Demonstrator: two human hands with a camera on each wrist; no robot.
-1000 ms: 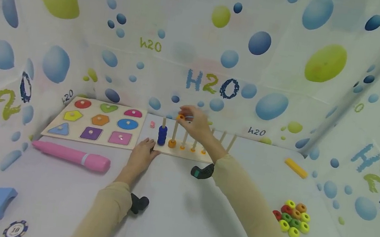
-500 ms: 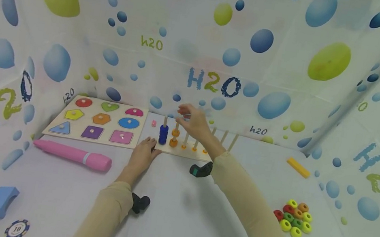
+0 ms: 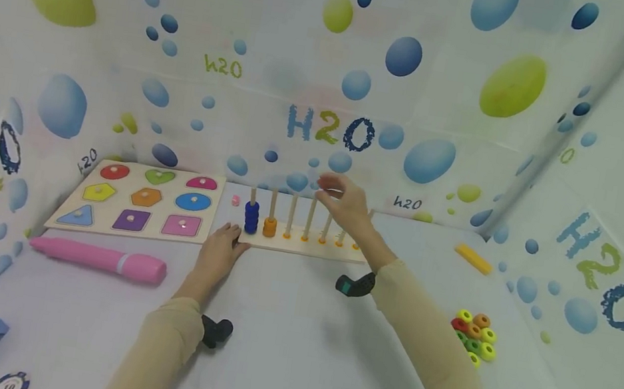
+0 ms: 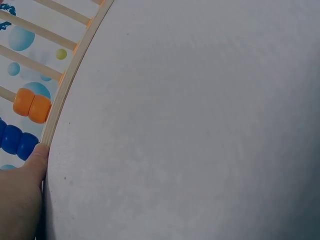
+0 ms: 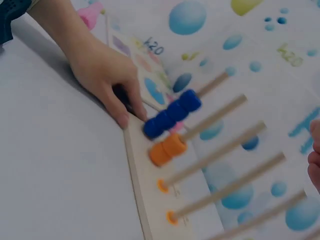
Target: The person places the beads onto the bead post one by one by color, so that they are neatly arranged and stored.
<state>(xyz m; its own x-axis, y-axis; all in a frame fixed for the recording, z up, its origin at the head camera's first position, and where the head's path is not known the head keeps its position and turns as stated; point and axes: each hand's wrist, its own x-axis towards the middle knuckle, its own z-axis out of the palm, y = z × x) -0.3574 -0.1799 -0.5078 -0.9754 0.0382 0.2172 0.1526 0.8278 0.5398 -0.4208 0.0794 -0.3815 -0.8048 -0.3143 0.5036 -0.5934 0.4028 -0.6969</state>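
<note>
One left hand [image 3: 218,252] gripping pegboard [image 3: 295,246] edge, right hand [image 3: 348,205] near bare pegs [image 3: 291,216], fingers apart

Our left hand [image 3: 219,251] is staying low, with its left thumb [image 4: 37,161] pressing on the near side of the grip and its left fingers [image 5: 135,100] bending round the end. Behind that grip, the sleeved left forearm [image 3: 161,350] is stretching back toward us. Our right hand [image 3: 347,203] is hovering higher, to the right of the left grip, its bent right fingers [image 3: 332,179] arching above the thumb with nothing between them. The right wrist [image 3: 378,253] is sloping down behind, toward the sleeved right forearm [image 3: 435,357].
</note>
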